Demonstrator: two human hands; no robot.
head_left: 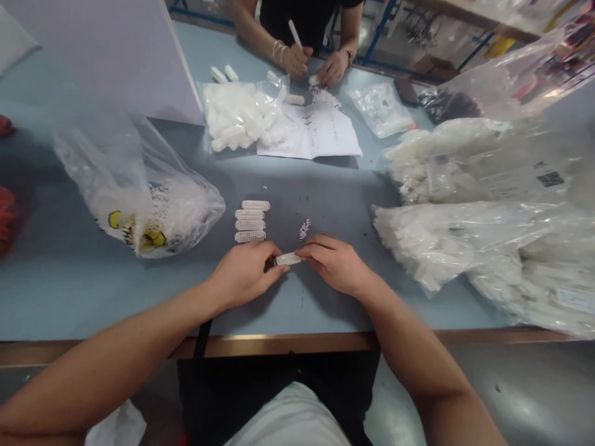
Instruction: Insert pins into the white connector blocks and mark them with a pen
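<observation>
White plastic, narrow oblong connector block, two rows of small dark openings visible along its upper face; finer detail too small to read. Held just above or on the tabletop between both hands, near the front edge; which of the two cannot be told. Left end is pinched by the thumb and fingers of the left hand. Right end is touched by the bunched fingertips of the right hand; whether a small piece is gripped there cannot be told.

Four similar white oblong blocks are stacked in a column, lying flat, just beyond the left hand. Tiny white pellet-like pieces are heaped loosely just beyond the right hand.

Blue-grey smooth tabletop, bordered by a brown front edge. Clear plastic bag with yellow print is set at left, more clear bags of white parts are piled at right. Across the table, printed white paper is laid beside another filled clear bag; a white pen is held by a co-worker. Blue metal framing is seen behind.
</observation>
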